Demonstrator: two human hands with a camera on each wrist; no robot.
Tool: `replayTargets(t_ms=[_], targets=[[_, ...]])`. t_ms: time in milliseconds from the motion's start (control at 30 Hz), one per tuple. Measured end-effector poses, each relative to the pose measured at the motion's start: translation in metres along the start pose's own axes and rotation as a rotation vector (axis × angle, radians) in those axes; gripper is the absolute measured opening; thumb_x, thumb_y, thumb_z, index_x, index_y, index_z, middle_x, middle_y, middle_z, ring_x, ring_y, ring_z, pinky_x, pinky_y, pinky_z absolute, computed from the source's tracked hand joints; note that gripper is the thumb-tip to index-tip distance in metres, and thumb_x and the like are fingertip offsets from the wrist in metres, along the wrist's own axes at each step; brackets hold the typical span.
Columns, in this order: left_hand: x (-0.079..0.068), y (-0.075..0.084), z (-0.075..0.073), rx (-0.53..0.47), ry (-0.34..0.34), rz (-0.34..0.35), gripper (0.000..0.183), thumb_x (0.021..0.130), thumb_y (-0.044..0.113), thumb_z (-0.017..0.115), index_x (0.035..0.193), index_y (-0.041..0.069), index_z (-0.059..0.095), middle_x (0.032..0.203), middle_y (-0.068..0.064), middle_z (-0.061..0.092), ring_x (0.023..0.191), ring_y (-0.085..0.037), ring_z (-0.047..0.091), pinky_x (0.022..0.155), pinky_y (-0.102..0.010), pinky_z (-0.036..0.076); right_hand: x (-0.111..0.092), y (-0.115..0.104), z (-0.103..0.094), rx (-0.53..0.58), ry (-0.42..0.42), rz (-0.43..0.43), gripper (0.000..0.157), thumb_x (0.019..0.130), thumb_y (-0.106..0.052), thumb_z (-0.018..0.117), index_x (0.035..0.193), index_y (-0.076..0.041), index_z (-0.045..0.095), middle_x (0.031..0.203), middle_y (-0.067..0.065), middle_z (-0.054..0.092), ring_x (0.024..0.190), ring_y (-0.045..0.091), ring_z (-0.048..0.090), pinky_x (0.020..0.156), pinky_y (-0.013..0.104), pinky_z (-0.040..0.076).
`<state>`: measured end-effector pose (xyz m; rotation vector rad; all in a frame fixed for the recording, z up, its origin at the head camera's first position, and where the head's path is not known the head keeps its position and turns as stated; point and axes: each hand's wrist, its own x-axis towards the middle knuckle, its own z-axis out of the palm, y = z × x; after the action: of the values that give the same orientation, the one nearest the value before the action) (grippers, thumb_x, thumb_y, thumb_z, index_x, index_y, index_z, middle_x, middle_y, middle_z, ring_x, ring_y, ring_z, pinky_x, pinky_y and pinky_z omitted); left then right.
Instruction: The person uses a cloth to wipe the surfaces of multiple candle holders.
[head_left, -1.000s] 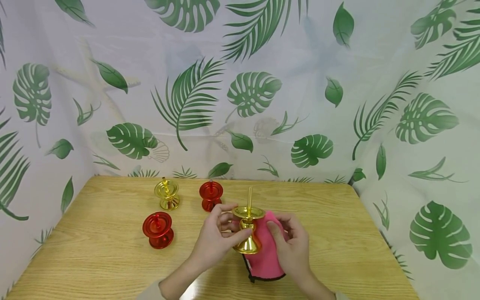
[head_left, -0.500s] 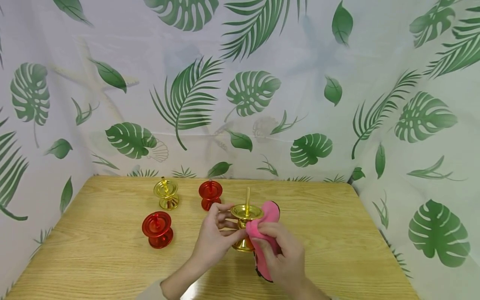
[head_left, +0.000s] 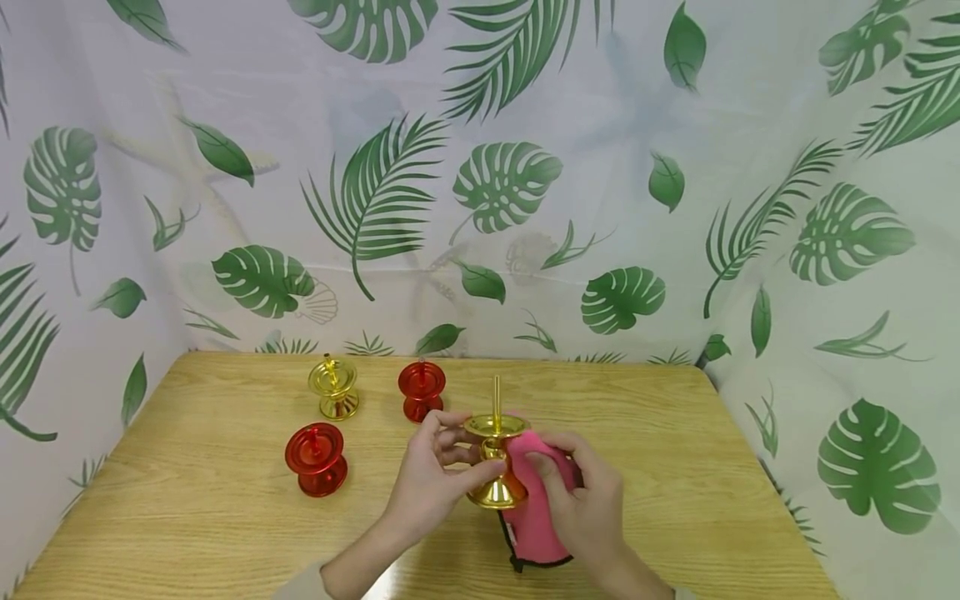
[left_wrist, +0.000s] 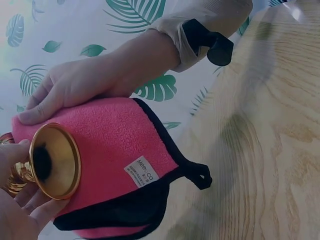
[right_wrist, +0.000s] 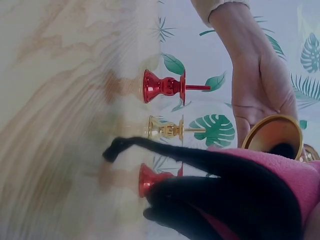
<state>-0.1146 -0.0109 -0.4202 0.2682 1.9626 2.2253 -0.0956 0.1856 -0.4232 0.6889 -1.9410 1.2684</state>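
A gold candle holder (head_left: 498, 492) with a dish and an upright spike is held above the table, upright, in my left hand (head_left: 431, 475); thumb and fingers pinch its narrow stem. My right hand (head_left: 588, 500) grips a pink cloth (head_left: 538, 525) with black edging and a hanging loop, just right of the holder. In the left wrist view the cloth (left_wrist: 115, 145) spreads behind the hollow base of the candle holder (left_wrist: 62, 162), and a white label shows on it. Part of the cloth lies hidden behind the holder.
On the wooden table (head_left: 187, 517) stand another gold candle holder (head_left: 333, 383), a red one (head_left: 317, 454) nearer to me, and a second red one (head_left: 422, 383) behind my left hand. A leaf-printed curtain (head_left: 480, 192) rises behind and at both sides.
Half a second ago the cloth was bunched against the holder's stem in front. Now the right hand has drawn back slightly right and the cloth hangs spread out. The left hand stays nearly still.
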Motion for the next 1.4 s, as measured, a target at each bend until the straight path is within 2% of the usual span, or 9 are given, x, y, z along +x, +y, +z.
replayTargets(t_ms=[100,333,500,567,667,933,1100,1200,1400], targets=[[0.0,-0.001,0.001,-0.003,-0.006,-0.014,0.063,0.085,0.005,0.087,0.135,-0.001,0.047,0.122,-0.024,0.072,0.09,-0.01,0.072,0.072,-0.021,0.058,-0.002,0.002,0.0,-0.011,0.008,0.114,0.022,0.088,0.013,0.073,0.107,0.003,0.071,0.093,0.02,0.077,0.078,-0.002,0.071,0.06,0.016,0.058],[-0.001,-0.002,0.002,-0.009,-0.006,-0.022,0.065,0.085,0.007,0.087,0.136,0.0,0.048,0.124,-0.024,0.072,0.092,-0.012,0.071,0.075,-0.021,0.058,-0.005,0.008,0.003,0.052,0.019,0.469,0.01,0.096,0.004,0.07,0.106,0.003,0.07,0.093,0.017,0.076,0.073,0.001,0.068,0.056,0.022,0.058],[-0.002,-0.002,0.003,0.016,0.004,-0.014,0.065,0.085,0.009,0.087,0.136,0.0,0.049,0.124,-0.024,0.072,0.095,-0.015,0.071,0.077,-0.021,0.058,-0.005,0.01,0.005,0.101,0.028,0.561,0.009,0.098,0.002,0.068,0.106,0.005,0.069,0.095,0.021,0.075,0.073,0.002,0.07,0.057,0.024,0.059],[-0.002,-0.003,0.003,0.028,0.01,-0.009,0.064,0.086,0.01,0.087,0.136,0.0,0.049,0.124,-0.023,0.072,0.095,-0.016,0.071,0.077,-0.021,0.058,-0.006,0.009,0.006,0.109,0.04,0.553,0.008,0.098,0.003,0.068,0.106,0.005,0.069,0.095,0.019,0.075,0.074,0.003,0.07,0.057,0.024,0.06],[-0.002,-0.002,0.004,0.032,0.017,-0.005,0.063,0.086,0.01,0.087,0.135,0.001,0.048,0.123,-0.023,0.073,0.093,-0.015,0.071,0.075,-0.021,0.057,-0.007,0.007,0.007,0.1,0.052,0.465,0.009,0.096,0.007,0.069,0.104,0.003,0.07,0.095,0.017,0.075,0.078,0.003,0.07,0.058,0.023,0.06],[-0.001,-0.002,0.004,0.06,0.056,0.023,0.061,0.086,0.009,0.087,0.133,0.002,0.048,0.121,-0.021,0.073,0.097,-0.019,0.073,0.075,-0.023,0.06,-0.004,-0.004,0.006,0.04,0.007,0.148,0.025,0.085,0.018,0.073,0.104,0.002,0.071,0.096,0.02,0.077,0.088,-0.006,0.073,0.067,0.018,0.061],[0.0,-0.004,0.003,0.056,0.05,0.03,0.06,0.088,0.005,0.084,0.135,0.002,0.047,0.123,-0.023,0.071,0.099,-0.023,0.073,0.077,-0.025,0.063,-0.003,-0.012,0.008,0.08,-0.013,-0.057,0.023,0.085,0.014,0.076,0.106,0.004,0.071,0.096,0.021,0.076,0.098,0.0,0.074,0.082,0.016,0.061],[0.0,-0.004,0.003,0.048,0.046,0.031,0.059,0.089,0.004,0.083,0.136,0.002,0.047,0.124,-0.024,0.07,0.099,-0.023,0.073,0.078,-0.025,0.063,-0.003,-0.014,0.007,0.077,-0.028,-0.067,0.023,0.086,0.012,0.076,0.107,0.005,0.07,0.097,0.022,0.076,0.099,-0.002,0.074,0.082,0.015,0.06],[-0.001,-0.005,0.005,0.041,0.057,0.028,0.061,0.087,0.005,0.084,0.136,0.001,0.047,0.123,-0.024,0.07,0.097,-0.02,0.073,0.075,-0.023,0.062,-0.002,-0.011,0.002,-0.034,-0.017,0.045,0.029,0.082,0.016,0.077,0.106,0.002,0.071,0.094,0.021,0.078,0.086,-0.005,0.073,0.067,0.015,0.06]])
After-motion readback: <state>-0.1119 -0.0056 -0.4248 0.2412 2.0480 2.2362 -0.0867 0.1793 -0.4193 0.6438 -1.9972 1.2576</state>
